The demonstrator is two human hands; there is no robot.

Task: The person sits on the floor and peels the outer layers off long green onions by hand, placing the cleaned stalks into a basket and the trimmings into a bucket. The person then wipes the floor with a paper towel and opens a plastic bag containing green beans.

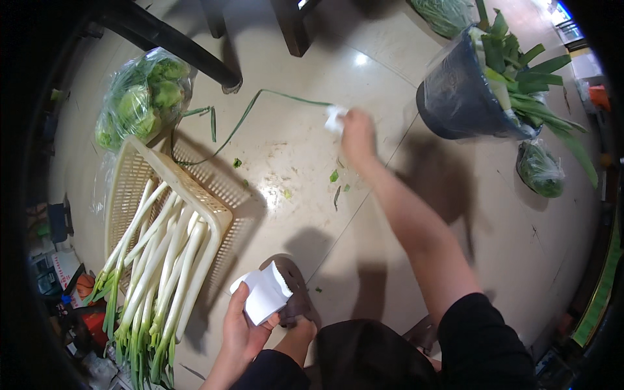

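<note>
My left hand [243, 317] grips folded white paper [265, 292], low in the picture above my brown shoe [298, 287]. My right hand [358, 136] is stretched forward over the floor and blurred, with a small white piece of paper or tissue [335, 119] pinched at its fingertips. A long thin green strap [251, 105] runs along the floor up to that white piece; whether the two are joined I cannot tell. To the left, a tilted cream plastic basket [219, 214] holds several long white-stemmed scallions or leeks [161, 263], green ends hanging over its near side.
A clear plastic bag of green vegetables [141, 105] stands behind the basket. Dark furniture legs [290, 29] rise at the top. On the right are a dark bucket [451, 92] full of leek greens [526, 73] and a small bagged green vegetable [538, 168]. Leaf scraps [334, 175] dot the tiles.
</note>
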